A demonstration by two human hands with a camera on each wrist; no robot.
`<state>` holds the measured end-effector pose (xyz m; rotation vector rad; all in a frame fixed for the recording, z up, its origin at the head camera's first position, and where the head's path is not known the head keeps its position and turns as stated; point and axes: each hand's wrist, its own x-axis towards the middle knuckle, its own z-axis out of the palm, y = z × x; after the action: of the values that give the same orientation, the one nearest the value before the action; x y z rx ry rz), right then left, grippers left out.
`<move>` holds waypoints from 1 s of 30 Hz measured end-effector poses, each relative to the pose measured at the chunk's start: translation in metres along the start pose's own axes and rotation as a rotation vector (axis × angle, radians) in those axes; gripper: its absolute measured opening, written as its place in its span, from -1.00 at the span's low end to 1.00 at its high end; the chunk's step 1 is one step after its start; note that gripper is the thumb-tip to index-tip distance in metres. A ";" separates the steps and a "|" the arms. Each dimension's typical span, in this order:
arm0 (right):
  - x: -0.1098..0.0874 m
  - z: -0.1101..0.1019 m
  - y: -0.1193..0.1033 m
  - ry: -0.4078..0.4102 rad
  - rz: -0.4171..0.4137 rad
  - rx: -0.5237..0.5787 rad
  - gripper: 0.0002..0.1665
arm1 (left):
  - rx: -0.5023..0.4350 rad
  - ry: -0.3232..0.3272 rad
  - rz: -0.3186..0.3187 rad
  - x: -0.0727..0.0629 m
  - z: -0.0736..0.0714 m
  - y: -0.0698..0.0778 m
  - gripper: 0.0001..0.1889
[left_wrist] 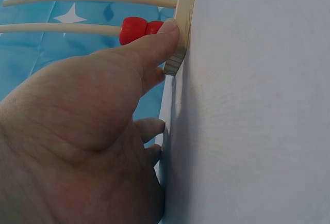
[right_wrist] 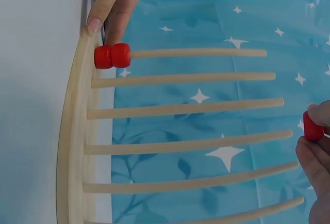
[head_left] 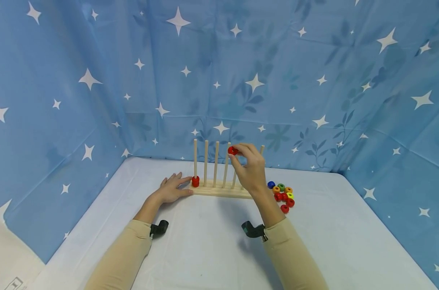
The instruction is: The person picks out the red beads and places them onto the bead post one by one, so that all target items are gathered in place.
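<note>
My right hand (head_left: 253,167) pinches a red bead (head_left: 232,150) between thumb and fingers, raised near the tops of the middle pegs. In the right wrist view that bead (right_wrist: 312,127) is at the right edge, apart from the peg tips. A wooden peg rack (head_left: 219,191) with several upright pegs stands on the table. Two red beads (right_wrist: 112,56) are stacked at the bottom of its leftmost peg; the other visible pegs carry none. My left hand (head_left: 171,190) holds the rack's left end, thumb (left_wrist: 167,32) on the front and index finger behind, beside the stacked beads.
Right of the rack lies a loose group of beads: several red beads (head_left: 285,208), a blue bead (head_left: 271,185), a green bead (head_left: 281,187), orange beads and a yellow one. A blue star-patterned curtain (head_left: 219,100) surrounds the white table (head_left: 205,241) at the back and sides.
</note>
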<state>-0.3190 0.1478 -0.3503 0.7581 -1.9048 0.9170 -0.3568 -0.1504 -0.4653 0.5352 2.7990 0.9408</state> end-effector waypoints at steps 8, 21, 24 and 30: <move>0.008 0.006 -0.003 -0.045 0.007 0.018 -0.68 | 0.004 0.004 -0.001 0.000 -0.001 0.001 -0.24; 0.023 0.017 -0.013 -0.055 -0.027 0.009 -0.68 | 0.008 0.004 -0.003 0.000 0.000 0.001 -0.24; 0.026 0.018 -0.016 -0.076 -0.020 0.002 -0.68 | 0.012 0.000 -0.004 0.000 0.000 0.000 -0.24; 0.030 0.021 -0.019 -0.101 -0.013 -0.004 -0.69 | 0.006 -0.006 -0.007 0.001 -0.001 -0.001 -0.24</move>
<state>-0.3266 0.1162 -0.3253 0.8272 -1.9859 0.8816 -0.3579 -0.1510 -0.4650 0.5283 2.7969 0.9283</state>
